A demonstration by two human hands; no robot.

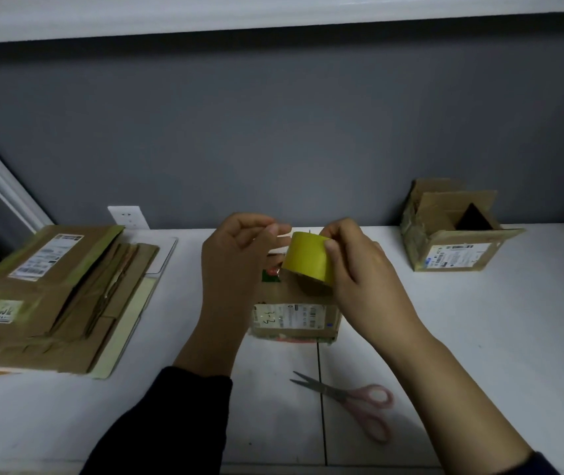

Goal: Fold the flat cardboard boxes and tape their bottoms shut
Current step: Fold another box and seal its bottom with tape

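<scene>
Desk, white, runs along a grey wall with a white wall socket at its back edge. At mid-desk lies your small brown cardboard box, long axis left to right, labelled side toward the front edge. Above it your right hand grips a yellow tape roll. Your left hand pinches beside the roll, on what you cannot tell. Flattened brown cardboard boxes sit stacked at the left edge.

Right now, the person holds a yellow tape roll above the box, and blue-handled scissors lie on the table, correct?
Wrong colour: the head view shows the scissors have pink handles. The right hand does hold the yellow tape roll above the box.
</scene>
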